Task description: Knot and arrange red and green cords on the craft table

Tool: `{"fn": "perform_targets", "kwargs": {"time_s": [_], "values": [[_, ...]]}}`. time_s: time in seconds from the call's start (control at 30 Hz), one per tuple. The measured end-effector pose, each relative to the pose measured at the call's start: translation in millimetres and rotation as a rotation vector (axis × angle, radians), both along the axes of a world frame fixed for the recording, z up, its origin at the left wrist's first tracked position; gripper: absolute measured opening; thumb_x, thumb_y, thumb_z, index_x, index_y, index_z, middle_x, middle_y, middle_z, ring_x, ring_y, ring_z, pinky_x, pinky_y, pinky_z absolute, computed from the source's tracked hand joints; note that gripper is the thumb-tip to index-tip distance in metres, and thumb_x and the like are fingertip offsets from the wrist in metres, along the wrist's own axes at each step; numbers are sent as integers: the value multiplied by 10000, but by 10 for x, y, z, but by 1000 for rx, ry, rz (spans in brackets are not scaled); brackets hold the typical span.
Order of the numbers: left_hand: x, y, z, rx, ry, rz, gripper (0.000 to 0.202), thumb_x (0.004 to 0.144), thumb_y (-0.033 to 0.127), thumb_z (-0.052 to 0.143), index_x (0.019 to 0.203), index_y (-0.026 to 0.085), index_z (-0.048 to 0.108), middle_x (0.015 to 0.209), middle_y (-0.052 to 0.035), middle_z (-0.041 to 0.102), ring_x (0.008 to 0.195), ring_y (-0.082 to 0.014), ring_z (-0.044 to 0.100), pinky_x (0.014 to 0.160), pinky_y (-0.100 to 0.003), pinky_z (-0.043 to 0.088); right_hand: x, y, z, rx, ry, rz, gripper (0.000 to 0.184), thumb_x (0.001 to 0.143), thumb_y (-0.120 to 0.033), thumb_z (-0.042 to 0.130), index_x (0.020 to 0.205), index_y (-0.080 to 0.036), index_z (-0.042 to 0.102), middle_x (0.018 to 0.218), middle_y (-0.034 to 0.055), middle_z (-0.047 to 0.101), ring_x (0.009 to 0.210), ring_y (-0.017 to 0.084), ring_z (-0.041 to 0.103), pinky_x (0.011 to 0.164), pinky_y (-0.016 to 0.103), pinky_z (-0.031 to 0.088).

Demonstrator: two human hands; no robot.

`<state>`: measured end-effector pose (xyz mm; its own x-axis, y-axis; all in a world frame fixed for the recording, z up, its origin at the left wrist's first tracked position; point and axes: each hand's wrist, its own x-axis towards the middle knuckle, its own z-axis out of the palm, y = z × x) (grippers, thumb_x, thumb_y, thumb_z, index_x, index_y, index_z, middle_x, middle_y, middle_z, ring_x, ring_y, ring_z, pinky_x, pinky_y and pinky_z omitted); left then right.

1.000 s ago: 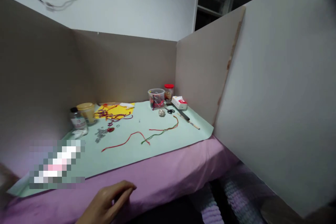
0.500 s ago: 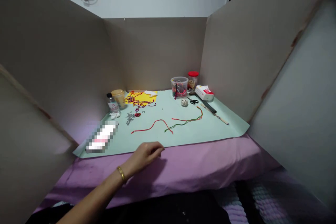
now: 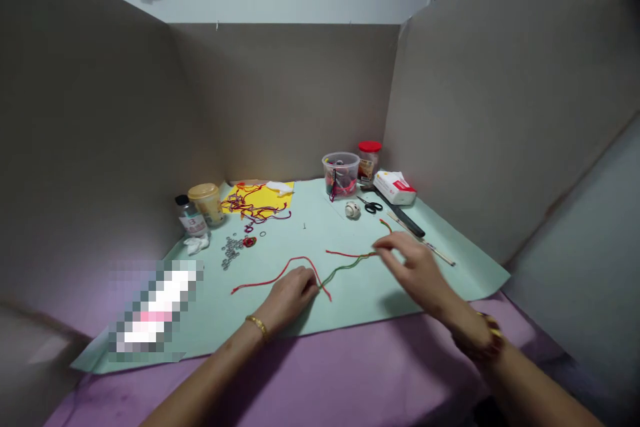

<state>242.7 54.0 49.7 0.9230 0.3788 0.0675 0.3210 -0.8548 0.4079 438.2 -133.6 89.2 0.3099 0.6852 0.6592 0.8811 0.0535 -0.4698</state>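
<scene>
A green cord [image 3: 345, 267] lies across the pale green sheet, with red cord [image 3: 343, 253] running beside its right part. My left hand [image 3: 294, 292] is closed at the green cord's near left end, its fingertips on it. Over the right part of the cords, my right hand [image 3: 411, 268] pinches them between thumb and finger; exactly which strands it holds is hard to make out. Another red cord [image 3: 270, 281] curves along the left and passes close to my left fingertips. Part of the cords is hidden behind my right hand.
Small metal rings [image 3: 231, 252] lie left, near a yellow sheet [image 3: 277, 197] with tangled cords. Behind are a bottle [image 3: 193, 219], a tub [image 3: 207, 203] and a clear container [image 3: 341, 173]. Scissors [image 3: 373, 207], a thread ball [image 3: 353, 210] and a tissue pack [image 3: 395, 187] are right.
My left hand has moved forward from the sheet's front edge to the green cord's end. My right hand has come into view and reached the cords. The view has tilted and shifted closer.
</scene>
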Motion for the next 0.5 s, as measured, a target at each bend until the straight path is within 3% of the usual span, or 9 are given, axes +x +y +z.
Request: {"fn": "perform_targets", "kwargs": {"time_s": [0.07, 0.13, 0.27, 0.37, 0.43, 0.5], "values": [[-52, 43, 30, -79, 24, -107, 210, 930, 268, 445, 824, 191, 609, 861, -29, 616, 779, -167, 564, 715, -267, 414, 10, 285, -147, -99, 20, 51, 150, 941, -159, 547, 874, -186, 678, 852, 56, 681, 839, 201, 613, 799, 343, 486], [-66, 94, 74, -143, 32, -173, 213, 947, 279, 448, 854, 197, 621, 867, -22, 615, 785, -161, 562, 719, -262, 414, -2, 545, -297, -245, 17, 77, 165, 920, -123, 548, 835, -188, 674, 830, 59, 675, 849, 217, 593, 806, 343, 451], [72, 181, 99, -82, -28, -266, 159, 918, 212, 515, 1015, 217, 640, 1028, -50, 605, 936, -182, 557, 813, -276, 420, 44, 906, -501, -471, 8, -17, 59, 877, -179, 617, 913, -176, 664, 953, 102, 660, 935, 263, 546, 839, 372, 389], [220, 208, 60, -56, 29, -373, 122, 864, 159, 572, 930, 214, 659, 972, -38, 605, 894, -173, 553, 783, -261, 412, 129, 1083, -582, -541, 58, -30, 38, 821, -144, 638, 800, -173, 627, 870, 100, 637, 886, 263, 537, 795, 363, 373], [268, 229, 33, -94, 55, -360, 79, 851, 164, 576, 818, 195, 642, 887, -22, 603, 827, -160, 548, 739, -250, 403, 156, 1151, -611, -528, 94, -4, 129, 827, -114, 598, 720, -183, 580, 789, 72, 615, 833, 239, 534, 772, 347, 372], [265, 266, 7, -177, 20, -260, 117, 881, 209, 535, 809, 193, 626, 822, -6, 602, 766, -150, 538, 694, -246, 394, 127, 1170, -619, -487, 127, 26, 136, 862, -121, 542, 746, -190, 556, 796, 47, 607, 811, 207, 531, 759, 318, 382]]}}
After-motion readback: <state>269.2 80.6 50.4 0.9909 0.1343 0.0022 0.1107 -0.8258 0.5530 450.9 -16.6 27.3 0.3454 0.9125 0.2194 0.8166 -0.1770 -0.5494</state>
